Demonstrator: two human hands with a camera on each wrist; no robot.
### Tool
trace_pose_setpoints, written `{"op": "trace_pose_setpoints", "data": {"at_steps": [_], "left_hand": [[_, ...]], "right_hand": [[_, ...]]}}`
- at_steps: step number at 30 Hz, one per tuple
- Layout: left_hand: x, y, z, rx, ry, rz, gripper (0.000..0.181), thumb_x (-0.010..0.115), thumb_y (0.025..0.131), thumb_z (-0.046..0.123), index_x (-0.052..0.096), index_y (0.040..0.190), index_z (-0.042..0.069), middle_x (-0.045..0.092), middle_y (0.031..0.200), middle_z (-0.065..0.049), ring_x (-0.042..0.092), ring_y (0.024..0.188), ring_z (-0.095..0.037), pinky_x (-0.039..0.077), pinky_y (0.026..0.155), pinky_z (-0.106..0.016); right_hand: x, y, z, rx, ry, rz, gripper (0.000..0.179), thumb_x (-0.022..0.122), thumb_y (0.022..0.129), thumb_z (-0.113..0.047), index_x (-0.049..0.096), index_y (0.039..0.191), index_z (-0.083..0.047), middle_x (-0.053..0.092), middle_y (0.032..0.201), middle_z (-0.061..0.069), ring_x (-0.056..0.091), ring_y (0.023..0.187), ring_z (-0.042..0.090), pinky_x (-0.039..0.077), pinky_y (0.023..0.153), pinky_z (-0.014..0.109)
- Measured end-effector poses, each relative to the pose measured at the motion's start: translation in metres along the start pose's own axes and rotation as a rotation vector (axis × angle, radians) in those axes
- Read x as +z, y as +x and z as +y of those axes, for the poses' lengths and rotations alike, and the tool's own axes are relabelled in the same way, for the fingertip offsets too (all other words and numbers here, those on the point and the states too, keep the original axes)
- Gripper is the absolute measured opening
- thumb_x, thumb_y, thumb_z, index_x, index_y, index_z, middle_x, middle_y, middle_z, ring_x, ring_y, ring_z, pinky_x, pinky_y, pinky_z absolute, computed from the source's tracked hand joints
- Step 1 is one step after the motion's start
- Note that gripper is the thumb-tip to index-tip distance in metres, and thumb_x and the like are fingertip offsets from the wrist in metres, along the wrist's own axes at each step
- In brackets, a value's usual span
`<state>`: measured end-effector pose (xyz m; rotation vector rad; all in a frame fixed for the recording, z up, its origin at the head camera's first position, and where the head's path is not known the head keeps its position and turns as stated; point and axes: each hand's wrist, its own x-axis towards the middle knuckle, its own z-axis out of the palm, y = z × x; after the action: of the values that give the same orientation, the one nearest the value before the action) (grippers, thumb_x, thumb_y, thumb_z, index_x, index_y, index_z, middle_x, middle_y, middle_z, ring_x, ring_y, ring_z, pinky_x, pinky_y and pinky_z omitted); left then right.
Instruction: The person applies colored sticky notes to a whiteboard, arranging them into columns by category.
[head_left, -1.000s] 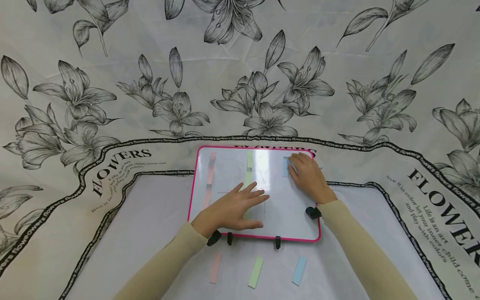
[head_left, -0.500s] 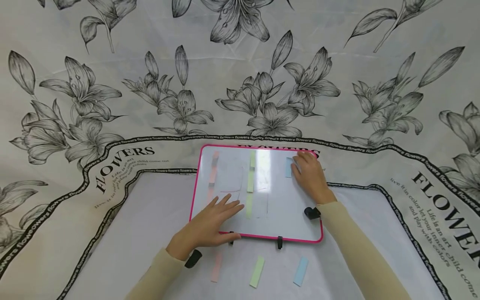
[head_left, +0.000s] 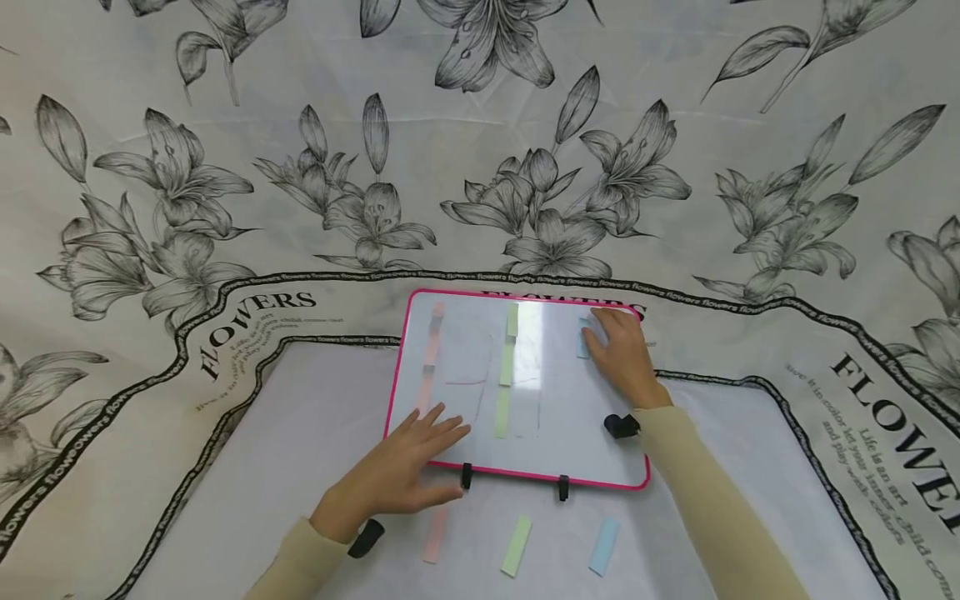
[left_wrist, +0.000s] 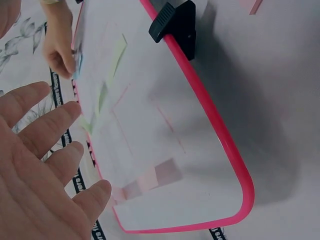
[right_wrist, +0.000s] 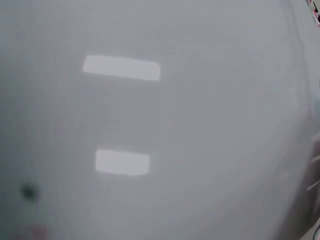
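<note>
A whiteboard (head_left: 577,417) with a pink rim stands propped at the middle of the head view. My right hand (head_left: 622,354) rests near its upper right corner, fingertips on the board, against a blue paper strip (head_left: 582,340) that they partly cover. My left hand (head_left: 401,462), fingers spread and holding nothing, is over the board's lower left corner. Green strips (head_left: 507,362) run down the board's middle, and pink strips (head_left: 431,346) down its left side. In the left wrist view, the left hand's fingers (left_wrist: 50,127) are extended. The right wrist view shows mostly glossy board.
In front of the board lie a pink strip (head_left: 435,537), a green strip (head_left: 516,546) and a blue strip (head_left: 603,547). Black stand feet (head_left: 563,487) hold the board's lower edge. Behind it hangs a flower-printed cloth (head_left: 375,167).
My left hand has drawn back from the board's middle toward its lower left corner, uncovering the lower green strip. The right hand stays by the blue strip. The head view has shifted slightly.
</note>
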<state>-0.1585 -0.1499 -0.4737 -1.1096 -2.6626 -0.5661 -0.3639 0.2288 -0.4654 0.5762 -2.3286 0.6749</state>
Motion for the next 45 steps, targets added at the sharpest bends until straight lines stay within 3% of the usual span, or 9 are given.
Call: {"op": "trace_pose_setpoints", "data": {"at_steps": [5, 12, 22, 40, 45], "left_hand": [[0.002, -0.001, 0.001, 0.008, 0.003, 0.008, 0.076, 0.061, 0.097, 0.061, 0.044, 0.157, 0.018, 0.054, 0.154, -0.011, 0.040, 0.149, -0.042, 0.034, 0.117, -0.066], [0.004, -0.003, 0.001, -0.004, 0.000, -0.010, 0.077, 0.062, 0.096, 0.061, 0.043, 0.157, 0.018, 0.053, 0.155, -0.010, 0.038, 0.150, -0.041, 0.032, 0.119, -0.064], [0.005, -0.001, 0.002, -0.001, 0.004, -0.013, 0.078, 0.064, 0.095, 0.060, 0.044, 0.157, 0.017, 0.052, 0.156, -0.008, 0.038, 0.151, -0.039, 0.031, 0.120, -0.063], [0.004, 0.003, 0.003, 0.016, 0.015, -0.023, 0.078, 0.060, 0.096, 0.063, 0.044, 0.157, 0.017, 0.052, 0.156, -0.009, 0.037, 0.152, -0.039, 0.031, 0.120, -0.064], [0.003, 0.005, 0.004, 0.019, 0.014, -0.028, 0.078, 0.060, 0.097, 0.062, 0.042, 0.158, 0.019, 0.052, 0.156, -0.009, 0.037, 0.151, -0.039, 0.031, 0.119, -0.065]], "right_hand": [[0.003, 0.002, -0.002, 0.057, 0.010, 0.015, 0.028, 0.072, 0.094, -0.007, 0.070, 0.117, 0.009, 0.065, 0.120, 0.027, 0.057, 0.117, 0.046, 0.043, 0.105, 0.057], [0.006, 0.007, -0.004, 0.076, -0.013, 0.014, 0.015, 0.070, 0.096, -0.005, 0.075, 0.102, 0.008, 0.067, 0.112, 0.023, 0.060, 0.110, 0.041, 0.047, 0.101, 0.054], [0.004, 0.012, -0.006, 0.085, -0.007, 0.029, 0.016, 0.062, 0.102, -0.005, 0.071, 0.107, 0.007, 0.069, 0.108, 0.023, 0.061, 0.108, 0.040, 0.050, 0.099, 0.052], [0.005, 0.022, -0.004, 0.020, -0.086, -0.004, 0.015, 0.069, 0.097, -0.001, 0.076, 0.106, 0.008, 0.068, 0.116, 0.023, 0.060, 0.113, 0.041, 0.049, 0.102, 0.054], [0.005, 0.023, -0.003, 0.011, -0.099, -0.010, 0.020, 0.069, 0.096, -0.003, 0.074, 0.114, 0.006, 0.068, 0.118, 0.022, 0.060, 0.114, 0.042, 0.049, 0.102, 0.056]]}}
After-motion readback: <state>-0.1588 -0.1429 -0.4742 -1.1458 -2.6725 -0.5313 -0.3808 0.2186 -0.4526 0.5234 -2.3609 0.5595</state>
